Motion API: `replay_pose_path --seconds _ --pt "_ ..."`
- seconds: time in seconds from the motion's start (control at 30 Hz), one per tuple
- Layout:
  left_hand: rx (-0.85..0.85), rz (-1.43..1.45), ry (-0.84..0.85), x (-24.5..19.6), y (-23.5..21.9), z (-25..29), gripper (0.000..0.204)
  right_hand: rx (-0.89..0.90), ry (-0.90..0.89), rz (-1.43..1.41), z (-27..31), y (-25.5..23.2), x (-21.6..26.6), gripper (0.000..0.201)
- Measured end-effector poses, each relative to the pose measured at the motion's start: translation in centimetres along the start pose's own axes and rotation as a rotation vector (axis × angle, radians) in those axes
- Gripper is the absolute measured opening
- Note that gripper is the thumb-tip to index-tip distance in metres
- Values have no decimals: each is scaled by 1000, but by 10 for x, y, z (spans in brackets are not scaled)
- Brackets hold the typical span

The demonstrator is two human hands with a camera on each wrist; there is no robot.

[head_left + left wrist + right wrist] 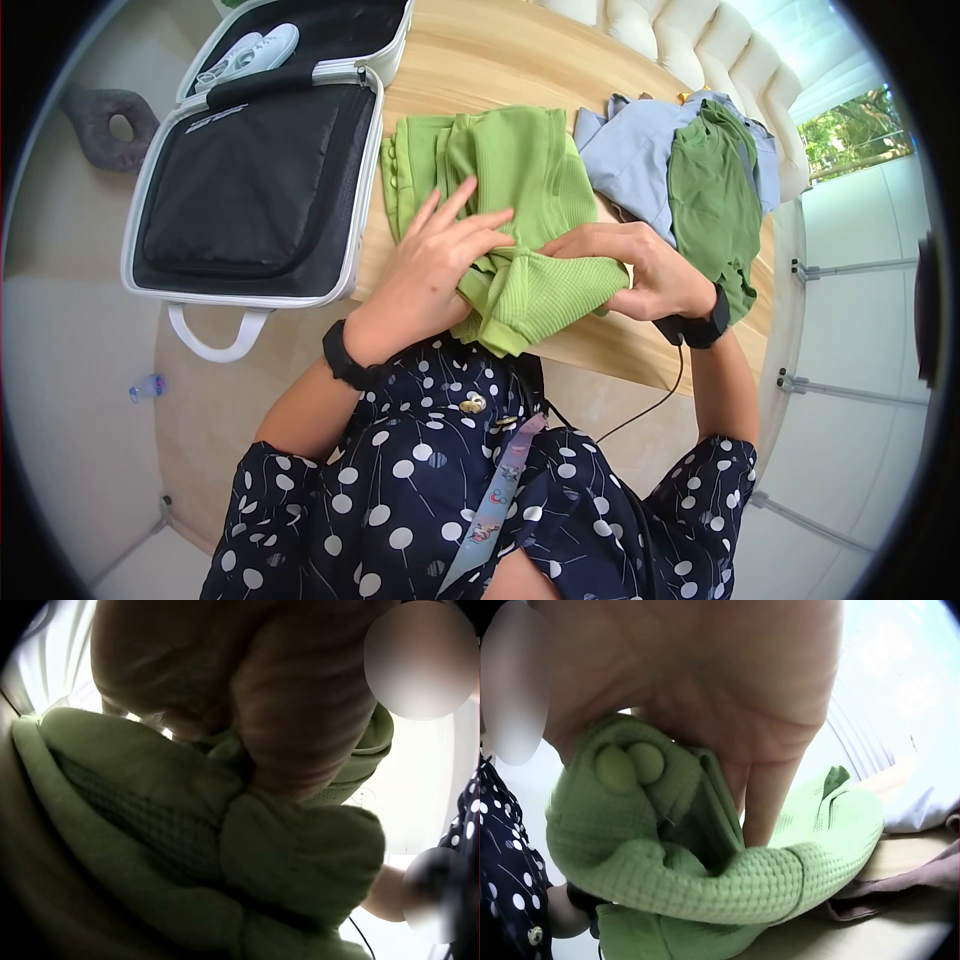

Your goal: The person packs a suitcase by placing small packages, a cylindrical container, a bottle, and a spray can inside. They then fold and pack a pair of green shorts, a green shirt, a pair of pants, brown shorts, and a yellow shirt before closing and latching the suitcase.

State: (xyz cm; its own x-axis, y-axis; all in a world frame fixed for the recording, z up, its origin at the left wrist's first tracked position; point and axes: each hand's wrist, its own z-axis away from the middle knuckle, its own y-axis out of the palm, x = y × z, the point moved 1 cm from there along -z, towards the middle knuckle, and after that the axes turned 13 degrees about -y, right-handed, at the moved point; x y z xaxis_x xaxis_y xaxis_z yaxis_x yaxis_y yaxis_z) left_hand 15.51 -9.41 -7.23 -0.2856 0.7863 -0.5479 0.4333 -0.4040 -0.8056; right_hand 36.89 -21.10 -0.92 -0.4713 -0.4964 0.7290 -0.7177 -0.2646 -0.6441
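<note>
A light green waffle-knit garment [520, 165] lies on the wooden table in front of me, its lower part bunched into folds between my hands. My left hand [425, 265] is on its left side, fingers spread over the cloth and thumb hidden under a fold; the left wrist view shows that thumb tucked into the fabric [150, 817]. From the right, my right hand [650, 265] grips a raised fold, fingers on top and thumb at its lower edge. Two round green buttons [646, 763] show on the fabric beneath the right palm.
At left an open suitcase [255, 180] holds a black zipped panel and white shoes [250, 55]. Blue-grey clothing [630, 150] and a darker green garment [715, 190] lie on the table's right. A cable [655, 405] hangs from the right wristband. A grey neck pillow [108, 130] is at far left.
</note>
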Motion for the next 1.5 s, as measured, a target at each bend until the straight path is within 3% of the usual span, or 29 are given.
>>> replay_pose_path --seconds 0.07,0.2,0.27,0.3,0.37,0.4,0.47,0.5,0.57,0.6,0.67,0.7,0.73,0.77,0.87,0.93,1.0,1.03,1.07,1.13,1.17,1.27,1.33,1.37,1.4,1.5 --pt "67 112 -70 3 3 4 59 -76 112 -12 6 0 -1 41" --pt "5 144 -96 5 12 13 55 -129 267 -107 14 -3 -3 36" --pt "-243 435 -112 -1 11 20 55 -308 309 -274 17 -9 -10 34" --pt "-237 436 -116 0 16 31 55 -343 275 -231 15 -19 -14 36" --pt "-501 417 -7 2 24 56 74 -529 420 -276 6 -36 -12 36" --pt "-493 415 -4 -2 23 61 74 -593 305 -313 -1 -46 -18 35" --pt "-182 23 37 -18 17 60 76 -672 250 -268 -12 -63 -16 34" --pt "-109 -13 -21 -24 16 55 74 -677 193 -206 -12 -73 -23 34" --pt "-54 -81 -21 -26 18 53 69 -629 28 14 -6 -95 -39 36" --pt "2 -147 -20 -26 18 51 65 -494 7 244 -2 -106 -40 45" --pt "30 -120 -23 -28 14 49 57 -602 21 112 -20 -112 -27 43" --pt "95 -106 12 -25 11 48 52 -804 160 -183 -41 -114 -7 25" --pt "159 -95 48 -22 8 46 48 -995 296 -488 -50 -115 4 20" --pt "155 -104 56 -19 6 42 48 -895 318 -460 -48 -132 -5 25" --pt "193 19 102 -15 3 33 40 -906 293 -390 -47 -158 -18 24" --pt "164 9 58 -19 5 29 38 -813 190 -275 -44 -190 -32 24" --pt "159 -10 64 -21 6 27 38 -844 158 -65 -56 -195 -6 27" --pt "157 -27 69 -22 7 28 37 -912 160 -19 -70 -177 24 32" --pt "159 -24 66 -22 6 28 37 -784 30 57 -67 -177 27 36" --pt "178 -23 60 -24 3 26 36 -716 -175 203 -68 -162 23 32" --pt "176 -20 58 -23 3 26 36 -712 -174 203 -64 -148 22 32" --pt "160 -26 55 -25 2 28 39 -280 -186 673 -36 -78 28 39" --pt "231 121 -63 -27 3 33 46 -77 -23 468 -23 -21 17 41" --pt "53 -24 63 -21 7 38 51 -22 -21 470 -16 5 14 41" --pt "55 -23 60 -14 14 43 51 32 -18 472 -11 23 10 41" --pt "7 -22 64 -6 21 51 50 -111 -43 401 -3 36 4 43"
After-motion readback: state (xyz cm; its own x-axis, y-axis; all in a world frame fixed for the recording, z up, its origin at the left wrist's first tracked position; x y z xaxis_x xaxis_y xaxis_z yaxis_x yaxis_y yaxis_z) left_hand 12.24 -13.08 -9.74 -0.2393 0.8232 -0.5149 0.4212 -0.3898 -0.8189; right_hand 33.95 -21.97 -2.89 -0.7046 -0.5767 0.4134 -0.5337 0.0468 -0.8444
